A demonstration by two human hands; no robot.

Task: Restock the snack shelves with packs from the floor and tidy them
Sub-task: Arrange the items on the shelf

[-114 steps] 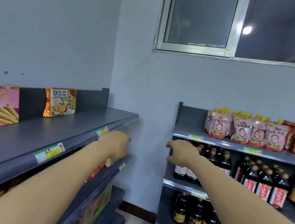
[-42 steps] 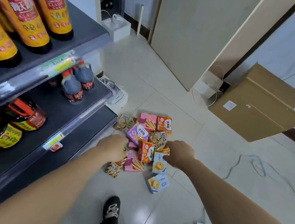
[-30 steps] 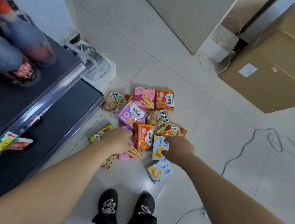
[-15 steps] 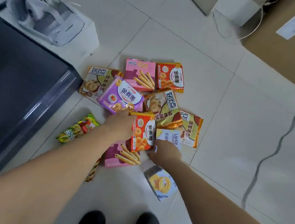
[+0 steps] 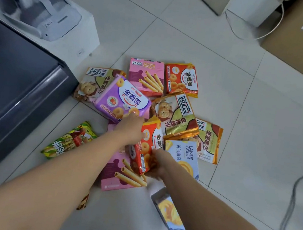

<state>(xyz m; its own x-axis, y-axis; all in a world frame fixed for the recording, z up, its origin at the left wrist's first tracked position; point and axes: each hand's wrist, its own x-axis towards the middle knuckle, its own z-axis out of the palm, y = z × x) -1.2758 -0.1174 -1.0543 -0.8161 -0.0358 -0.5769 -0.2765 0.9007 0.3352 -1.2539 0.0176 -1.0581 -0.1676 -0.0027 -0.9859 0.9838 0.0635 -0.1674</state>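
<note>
Red pack (image 5: 149,145): we are pinching its lower edge with our right hand (image 5: 159,162). Our left hand (image 5: 130,129) is touching its top; we cannot tell its grip.

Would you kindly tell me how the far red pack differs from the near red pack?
The far red pack lies flat on the floor, untouched; the near red pack rests atop a pink box, its lower edge held by the right hand. The far one shows fully; the near one is partly covered. Both share the same ring-biscuit print.
</note>
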